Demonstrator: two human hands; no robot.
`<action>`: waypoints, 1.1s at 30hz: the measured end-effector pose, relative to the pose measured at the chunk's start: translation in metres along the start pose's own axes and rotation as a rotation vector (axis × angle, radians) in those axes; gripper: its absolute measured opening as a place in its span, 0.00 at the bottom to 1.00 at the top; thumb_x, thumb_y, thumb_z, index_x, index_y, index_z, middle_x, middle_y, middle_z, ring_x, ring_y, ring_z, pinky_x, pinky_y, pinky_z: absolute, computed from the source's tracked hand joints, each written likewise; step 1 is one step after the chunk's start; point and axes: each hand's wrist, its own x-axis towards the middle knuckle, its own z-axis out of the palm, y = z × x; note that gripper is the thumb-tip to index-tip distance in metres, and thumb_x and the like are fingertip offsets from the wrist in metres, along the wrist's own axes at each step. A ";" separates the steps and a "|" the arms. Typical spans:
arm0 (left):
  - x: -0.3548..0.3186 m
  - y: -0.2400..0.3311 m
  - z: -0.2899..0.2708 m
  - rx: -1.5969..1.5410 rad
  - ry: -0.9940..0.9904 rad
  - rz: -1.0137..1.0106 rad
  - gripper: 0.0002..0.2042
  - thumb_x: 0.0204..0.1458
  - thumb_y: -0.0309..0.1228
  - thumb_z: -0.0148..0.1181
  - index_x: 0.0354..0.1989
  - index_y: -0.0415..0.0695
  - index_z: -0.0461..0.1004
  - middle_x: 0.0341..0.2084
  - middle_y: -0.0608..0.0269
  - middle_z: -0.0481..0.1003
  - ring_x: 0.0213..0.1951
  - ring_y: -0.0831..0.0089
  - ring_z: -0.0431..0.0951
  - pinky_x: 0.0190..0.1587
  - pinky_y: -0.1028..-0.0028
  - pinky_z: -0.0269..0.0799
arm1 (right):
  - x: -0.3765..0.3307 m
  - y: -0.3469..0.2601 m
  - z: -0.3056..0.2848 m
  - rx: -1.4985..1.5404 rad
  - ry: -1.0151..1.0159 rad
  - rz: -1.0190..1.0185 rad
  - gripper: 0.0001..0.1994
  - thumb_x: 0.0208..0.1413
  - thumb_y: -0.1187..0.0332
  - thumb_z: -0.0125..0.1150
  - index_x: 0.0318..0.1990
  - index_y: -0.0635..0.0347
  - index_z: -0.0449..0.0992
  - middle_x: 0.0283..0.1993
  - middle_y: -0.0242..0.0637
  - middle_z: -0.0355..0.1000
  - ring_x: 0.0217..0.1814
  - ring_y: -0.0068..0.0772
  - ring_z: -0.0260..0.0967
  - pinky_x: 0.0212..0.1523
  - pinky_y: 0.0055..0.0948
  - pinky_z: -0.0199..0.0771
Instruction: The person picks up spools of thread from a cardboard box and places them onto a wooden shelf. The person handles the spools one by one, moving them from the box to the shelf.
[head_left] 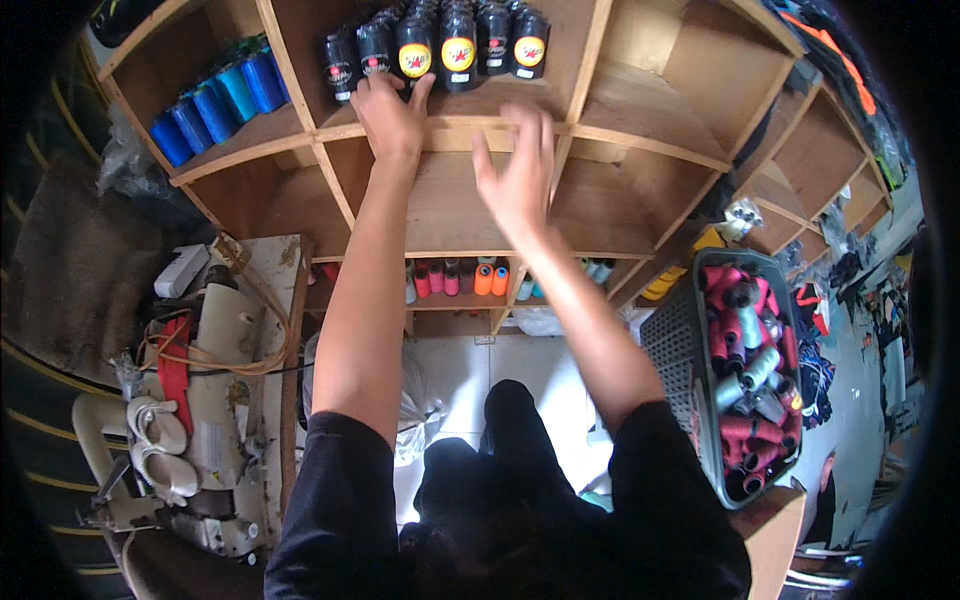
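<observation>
- Blue thread cones (pixel 220 95) stood in the neighbouring compartment; a grey basket (pixel 672 350) of mixed spools sat at right.
- Black thread cones (pixel 440 45) stood on the wooden shelf (pixel 640 135); left hand (pixel 392 118), fingers spread, touched the front cones.
- Right hand (pixel 520 180) hovered just below, fingers released, grasping nothing.
- Rear cones were cut off.

left hand (pixel 392 115) touching black thread spools (pixel 440 45) on a wooden shelf (pixel 640 140); right hand (pixel 518 180) open just below; basket (pixel 672 345) of spools at right.
</observation>
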 end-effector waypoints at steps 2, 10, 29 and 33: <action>-0.009 0.002 -0.017 0.028 -0.004 0.015 0.17 0.53 0.38 0.69 0.35 0.36 0.71 0.36 0.45 0.72 0.44 0.47 0.69 0.50 0.53 0.65 | -0.061 -0.031 -0.040 0.035 -0.054 0.180 0.17 0.53 0.70 0.70 0.47 0.65 0.72 0.44 0.47 0.72 0.43 0.47 0.73 0.41 0.39 0.75; -0.199 0.039 -0.166 -0.276 -0.388 -0.324 0.08 0.55 0.26 0.61 0.36 0.36 0.69 0.30 0.49 0.70 0.37 0.48 0.71 0.44 0.56 0.67 | -0.479 -0.135 -0.430 -0.603 -0.528 0.673 0.15 0.45 0.72 0.69 0.40 0.64 0.72 0.40 0.47 0.70 0.46 0.52 0.69 0.46 0.44 0.69; -0.378 0.128 -0.450 -0.331 -1.672 -0.313 0.05 0.56 0.29 0.61 0.39 0.45 0.78 0.30 0.59 0.81 0.34 0.66 0.82 0.39 0.68 0.77 | -0.541 -0.538 -0.644 -0.941 -0.311 1.723 0.09 0.46 0.65 0.66 0.28 0.61 0.77 0.28 0.43 0.77 0.33 0.47 0.78 0.39 0.40 0.78; -0.424 0.208 -0.444 -0.471 -1.678 -0.353 0.05 0.58 0.28 0.59 0.39 0.44 0.79 0.30 0.60 0.81 0.34 0.69 0.82 0.37 0.69 0.77 | -0.474 -0.530 -0.668 -0.726 -0.131 1.491 0.08 0.49 0.65 0.68 0.28 0.61 0.79 0.29 0.46 0.78 0.34 0.47 0.79 0.38 0.37 0.78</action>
